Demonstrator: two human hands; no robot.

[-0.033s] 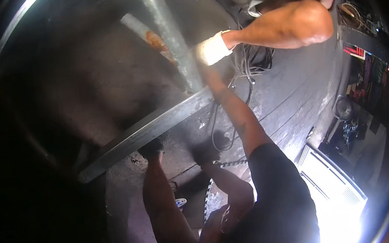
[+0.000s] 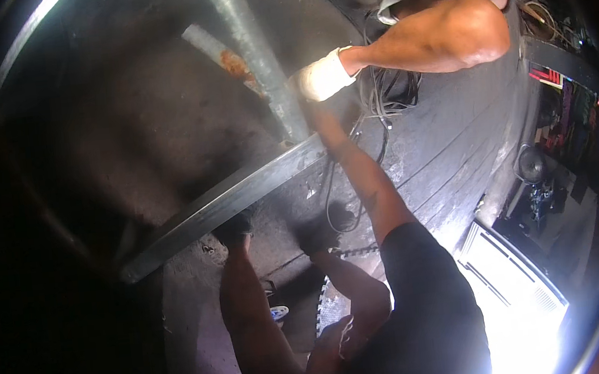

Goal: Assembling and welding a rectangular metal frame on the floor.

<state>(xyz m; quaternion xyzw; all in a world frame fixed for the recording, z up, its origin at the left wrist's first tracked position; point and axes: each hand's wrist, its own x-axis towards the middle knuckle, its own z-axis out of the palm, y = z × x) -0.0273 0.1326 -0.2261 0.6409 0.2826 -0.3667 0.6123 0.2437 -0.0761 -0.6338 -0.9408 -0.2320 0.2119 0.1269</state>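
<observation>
The long metal bar (image 2: 229,201) runs from beside the right hand (image 2: 317,114) down toward the lower left, its axis slanting. A second bar (image 2: 251,47) comes to it near this hand, the nearer one. The hand is blurred below another person's white covering (image 2: 326,77); I cannot tell its grip or opening. The left hand does not show. Shadow dims the bar's left end.

Long beam (image 2: 228,199): grey metal, slanting before me, right end farther away.
Mottled tube (image 2: 251,44): grey metal, stretching away from me, near end at the beam's right end.
</observation>
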